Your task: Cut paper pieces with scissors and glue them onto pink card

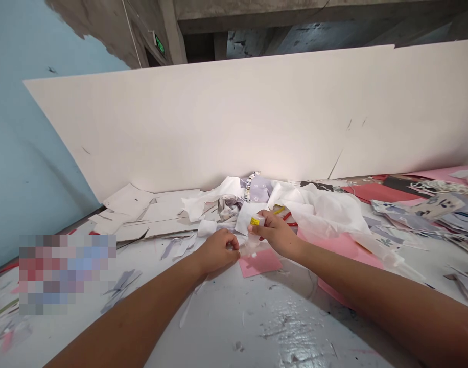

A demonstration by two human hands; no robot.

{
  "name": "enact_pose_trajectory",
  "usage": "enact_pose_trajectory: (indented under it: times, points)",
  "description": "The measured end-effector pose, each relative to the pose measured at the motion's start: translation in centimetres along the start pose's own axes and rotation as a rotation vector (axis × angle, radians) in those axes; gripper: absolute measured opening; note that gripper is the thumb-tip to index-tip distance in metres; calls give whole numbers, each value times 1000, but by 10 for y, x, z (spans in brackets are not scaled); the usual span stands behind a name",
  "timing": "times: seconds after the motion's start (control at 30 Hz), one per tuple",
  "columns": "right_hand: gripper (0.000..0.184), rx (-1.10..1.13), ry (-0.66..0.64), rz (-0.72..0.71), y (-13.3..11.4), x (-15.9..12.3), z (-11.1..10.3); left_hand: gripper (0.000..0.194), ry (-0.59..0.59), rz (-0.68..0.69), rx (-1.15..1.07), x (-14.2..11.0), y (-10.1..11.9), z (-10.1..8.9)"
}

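My right hand (274, 234) grips a small translucent plastic bottle (254, 236) with a yellow band near its tip, likely glue. My left hand (217, 251) sits just left of it, fingers curled, their tips close to the bottle's lower end. Anything inside those fingers is hidden. Under both hands lies a small pink paper square (260, 262) on the white tabletop (234, 317). Crumpled white paper (318, 212) heaps up behind my right hand, and a larger pink sheet (343, 255) runs beneath its edge.
A large white board (218, 120) leans along the table's far side against a pale blue wall (34, 133). Printed paper scraps (414, 217) pile up at the right, flat white cardboard pieces (142, 214) lie at the back left, and a pixelated patch (67, 273) covers part of the left.
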State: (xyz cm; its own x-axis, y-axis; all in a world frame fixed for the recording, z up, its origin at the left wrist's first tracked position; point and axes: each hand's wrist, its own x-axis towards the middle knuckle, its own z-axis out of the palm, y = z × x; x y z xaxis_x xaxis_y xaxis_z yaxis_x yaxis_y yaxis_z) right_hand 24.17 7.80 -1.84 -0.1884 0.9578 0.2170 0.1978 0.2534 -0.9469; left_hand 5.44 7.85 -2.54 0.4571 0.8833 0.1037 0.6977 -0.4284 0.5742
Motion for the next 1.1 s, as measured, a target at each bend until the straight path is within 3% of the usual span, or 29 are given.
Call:
enact_pose_trajectory:
  times: [1.1]
  points:
    - [21, 32, 18, -33, -3, -5, 12, 10, -3, -15, -12, 0, 3, -1]
